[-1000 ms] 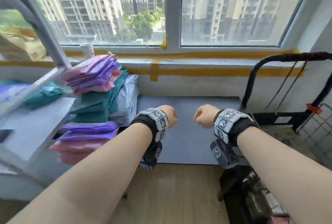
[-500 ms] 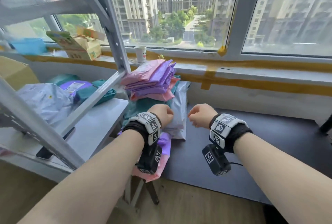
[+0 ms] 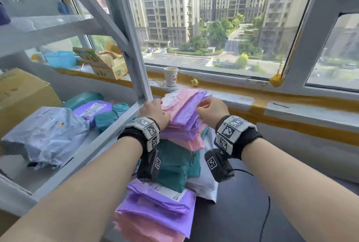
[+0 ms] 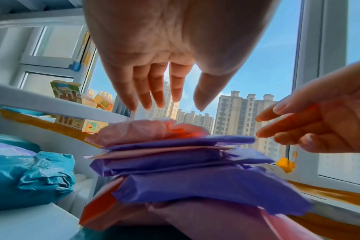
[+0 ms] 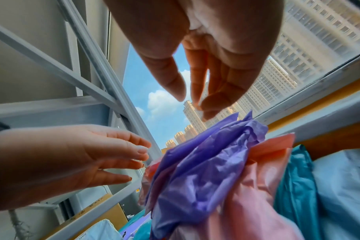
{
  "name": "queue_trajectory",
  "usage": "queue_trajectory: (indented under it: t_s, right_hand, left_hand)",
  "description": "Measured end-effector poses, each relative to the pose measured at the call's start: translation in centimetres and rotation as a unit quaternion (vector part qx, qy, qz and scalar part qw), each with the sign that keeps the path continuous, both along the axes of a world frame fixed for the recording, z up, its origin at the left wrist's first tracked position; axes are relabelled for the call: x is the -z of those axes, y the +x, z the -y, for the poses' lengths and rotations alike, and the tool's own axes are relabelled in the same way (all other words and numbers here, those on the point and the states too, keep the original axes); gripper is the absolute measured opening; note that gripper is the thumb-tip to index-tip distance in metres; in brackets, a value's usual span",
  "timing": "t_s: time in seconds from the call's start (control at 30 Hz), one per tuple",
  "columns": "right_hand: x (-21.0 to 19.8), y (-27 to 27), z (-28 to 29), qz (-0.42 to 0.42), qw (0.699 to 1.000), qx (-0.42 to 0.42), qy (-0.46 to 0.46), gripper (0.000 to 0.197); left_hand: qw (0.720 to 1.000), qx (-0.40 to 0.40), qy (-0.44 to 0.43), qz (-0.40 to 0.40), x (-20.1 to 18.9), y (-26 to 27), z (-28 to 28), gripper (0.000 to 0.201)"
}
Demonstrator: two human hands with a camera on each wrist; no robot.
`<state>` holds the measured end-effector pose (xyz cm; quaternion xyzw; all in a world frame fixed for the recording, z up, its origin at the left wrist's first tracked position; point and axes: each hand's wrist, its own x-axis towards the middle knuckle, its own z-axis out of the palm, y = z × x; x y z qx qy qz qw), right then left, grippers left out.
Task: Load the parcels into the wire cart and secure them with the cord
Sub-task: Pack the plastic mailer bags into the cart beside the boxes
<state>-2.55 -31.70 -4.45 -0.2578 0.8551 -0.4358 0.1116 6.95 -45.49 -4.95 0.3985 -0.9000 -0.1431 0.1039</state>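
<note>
- Parcel stack (image 3: pixel 184 117): pink and purple mailers are piled unevenly on teal ones, beside the shelf post (image 3: pixel 136 63); no wire cart is seen.
- Left hand (image 3: pixel 155 110) and right hand (image 3: pixel 212 110): fingers are released, nothing grasped.
- Risk: slick bags may be slid off if only the top layers are lifted.

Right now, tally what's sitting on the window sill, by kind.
paper cup: 1
small yellow toy: 1
blue plastic tub: 1
printed carton, lid open: 1
Total: 4 on the window sill; anything further left is too blurred to count.
</note>
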Motion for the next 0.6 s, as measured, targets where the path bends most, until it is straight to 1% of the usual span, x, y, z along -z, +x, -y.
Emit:
queue_trajectory:
  t_s: [0.13, 0.2, 0.27, 0.33, 0.43, 0.53, 0.6]
  right_hand:
    - [0.5, -2.5, 1.9, 0.040, 0.998, -0.029, 0.046, 0.055]
    - [0.9, -3.1, 2.5, 0.045, 0.997, -0.034, 0.046, 0.062]
    - [1.3, -3.5, 3.0, 0.046, 0.997, -0.036, 0.051, 0.063]
    - [1.7, -3.7, 3.4, 0.048, 0.997, -0.031, 0.048, 0.061]
    - [2.4, -3.8, 4.1, 0.034, 0.999, -0.014, 0.026, 0.048]
    - [3.2, -3.6, 4.3, 0.051, 0.998, -0.016, -0.020, 0.037]
    - [3.4, -3.3, 4.2, 0.045, 0.998, -0.005, -0.049, 0.031]
  left_hand:
    - [0.997, 0.000, 0.007, 0.079, 0.8, -2.1, 2.1, 0.070]
    - [0.994, -0.001, 0.030, 0.103, 1.3, -2.8, 2.9, 0.081]
    - [0.992, -0.009, 0.049, 0.112, 1.6, -3.2, 3.4, 0.088]
    - [0.991, -0.017, 0.054, 0.117, 1.8, -3.4, 3.4, 0.091]
    - [0.990, -0.039, 0.066, 0.122, 2.0, -3.5, 3.5, 0.091]
    - [0.990, -0.059, 0.100, 0.084, 2.2, -3.4, 3.9, 0.092]
    - [0.989, -0.064, 0.113, 0.067, 2.2, -3.1, 3.8, 0.094]
